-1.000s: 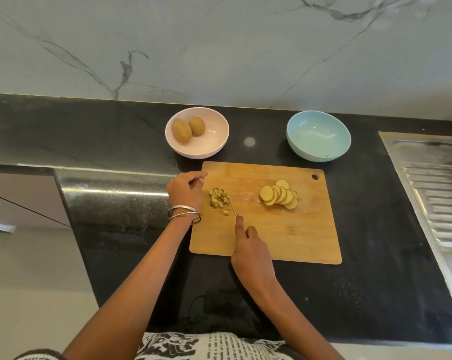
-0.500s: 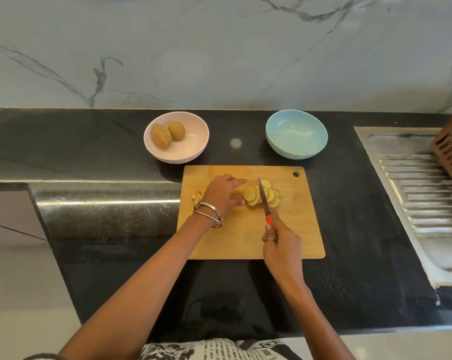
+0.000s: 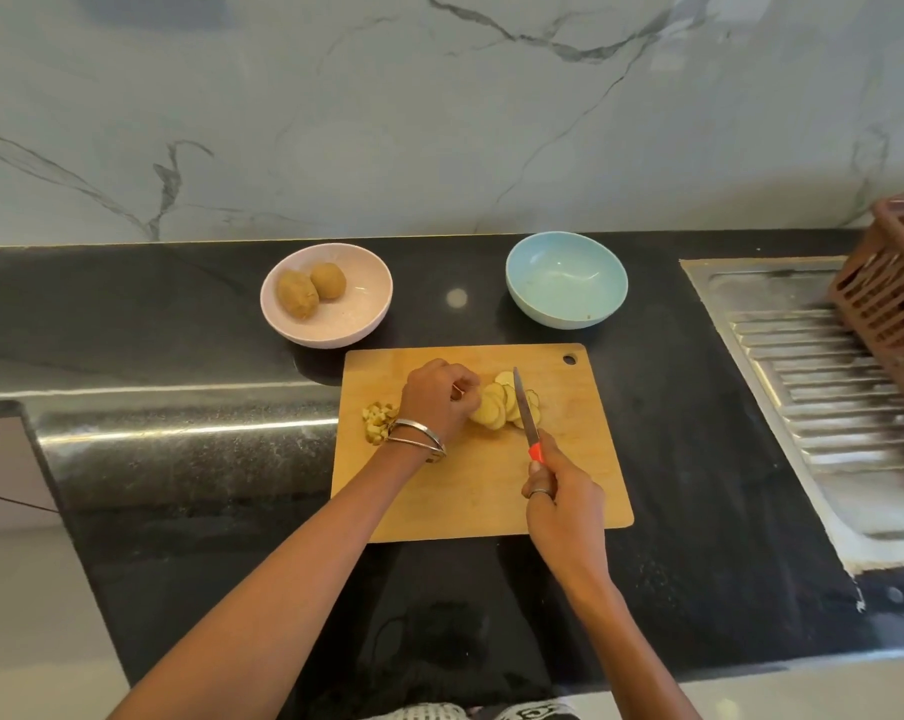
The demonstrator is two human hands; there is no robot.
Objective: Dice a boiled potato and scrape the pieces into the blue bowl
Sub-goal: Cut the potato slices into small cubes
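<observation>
1. Wooden rectangular cutting board (image 3: 585,459) is lying on the black stone desk (image 3: 699,459), carrying a fan of pale yellow potato slices (image 3: 491,407) and a small heap of diced potato cubes (image 3: 379,419) at its left edge.
2. Both hands have moved over from the cubes a second ago to the slices, so a fresh round of dicing is beginning.
3. Left hand (image 3: 439,397) is curling its fingers onto the slices, steadying them.
4. Right hand (image 3: 564,501) is gripping the red-handled steel knife (image 3: 523,407), its blade lying across the slices.
5. Light blue round bowl (image 3: 567,279) is waiting behind the board, with no pieces in it yet.
</observation>
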